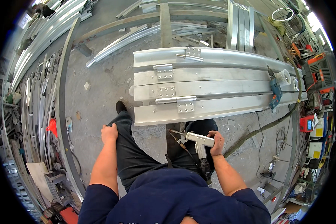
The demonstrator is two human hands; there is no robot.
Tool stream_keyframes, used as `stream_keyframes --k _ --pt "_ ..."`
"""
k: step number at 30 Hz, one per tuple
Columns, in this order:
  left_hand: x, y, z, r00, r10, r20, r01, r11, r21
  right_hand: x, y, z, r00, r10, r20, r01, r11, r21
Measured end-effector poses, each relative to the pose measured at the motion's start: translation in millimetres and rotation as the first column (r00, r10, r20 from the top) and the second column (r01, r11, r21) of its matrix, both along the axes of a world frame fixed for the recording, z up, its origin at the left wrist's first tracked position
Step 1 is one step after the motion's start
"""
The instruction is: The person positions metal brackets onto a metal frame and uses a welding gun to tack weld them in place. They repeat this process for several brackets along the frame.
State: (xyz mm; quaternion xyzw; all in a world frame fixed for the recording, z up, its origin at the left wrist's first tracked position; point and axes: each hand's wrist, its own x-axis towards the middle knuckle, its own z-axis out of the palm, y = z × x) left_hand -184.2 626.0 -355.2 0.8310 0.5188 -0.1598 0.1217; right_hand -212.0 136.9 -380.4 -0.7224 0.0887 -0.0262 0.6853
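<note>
My right hand is closed around the rear of a silver pistol-shaped rivet gun. Its thin nose points left, and its black lower end hangs by my right thigh. A thin hose with a brass fitting runs beside it. My left hand rests curled on my left leg, with nothing visible in it. In front of me lie long silver metal profiles, side by side. Metal hinges with round dots, among them a near one and a left one, sit at their left ends.
A blue cordless drill and a clear tub are on the profiles' right end. A thick hose crosses the floor at right. Metal frame bars border the space. Offcuts crowd the left; a red machine stands right.
</note>
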Motion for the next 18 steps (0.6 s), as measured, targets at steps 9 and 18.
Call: stream_keyframes --k 9,18 --pt "-4 3 -6 0.999 -0.017 0.050 0.017 1.000 -0.001 -1 -2 -4 1.000 -0.008 -0.016 0.009 0.998 0.058" --pt "-1 -1 2 1.000 0.008 0.028 -0.008 1.000 -0.011 -1 -3 -3 1.000 -0.010 -0.011 0.010 0.998 0.059"
